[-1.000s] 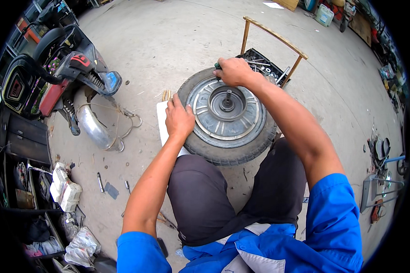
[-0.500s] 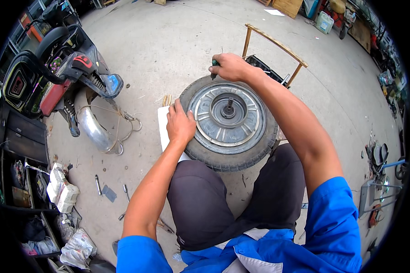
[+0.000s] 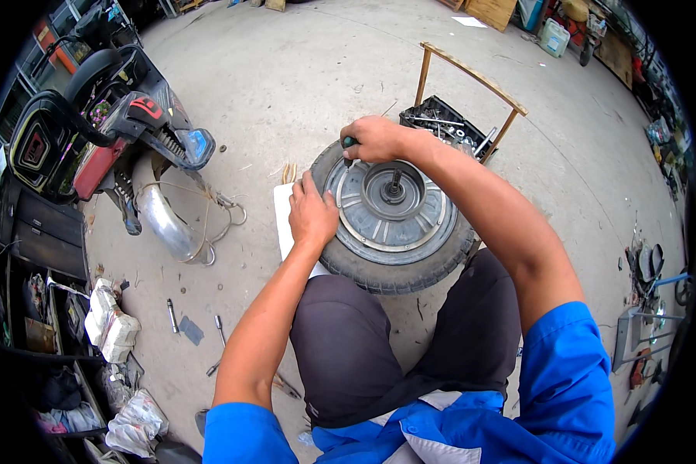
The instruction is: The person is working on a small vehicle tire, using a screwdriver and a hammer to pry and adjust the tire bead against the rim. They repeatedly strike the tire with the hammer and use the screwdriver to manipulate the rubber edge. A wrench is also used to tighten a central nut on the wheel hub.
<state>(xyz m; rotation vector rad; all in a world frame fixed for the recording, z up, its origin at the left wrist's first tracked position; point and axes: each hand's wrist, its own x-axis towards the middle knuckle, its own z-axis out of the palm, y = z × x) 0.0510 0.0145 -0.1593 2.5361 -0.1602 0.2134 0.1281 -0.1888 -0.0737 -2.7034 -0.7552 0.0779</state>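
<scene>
A wheel [image 3: 394, 246] with a black tire and a grey metal hub lies flat in front of my knees, its threaded axle [image 3: 395, 184] pointing up from the centre. My right hand [image 3: 377, 140] is closed around a screwdriver [image 3: 350, 142] with a green handle. Its dark lower part points down at the far left of the hub rim; the tip is too small to make out. On the tire's left side rests my left hand [image 3: 314, 216], fingers stretched out and holding nothing. A white sheet [image 3: 284, 220] sticks out from under the wheel beside that hand.
Beyond the wheel stands a black crate [image 3: 441, 116] of metal parts with a wooden handle frame [image 3: 472, 73]. At left are part of a scooter [image 3: 131, 127], a silver curved fender [image 3: 162, 216] and cluttered shelves [image 3: 50, 309]. Loose tools, including a socket wrench [image 3: 172, 315], lie on the floor.
My right hand has moved left and nearer with the screwdriver, from the tire's far edge to the hub rim. My left hand stays on the tire. More of the crate shows.
</scene>
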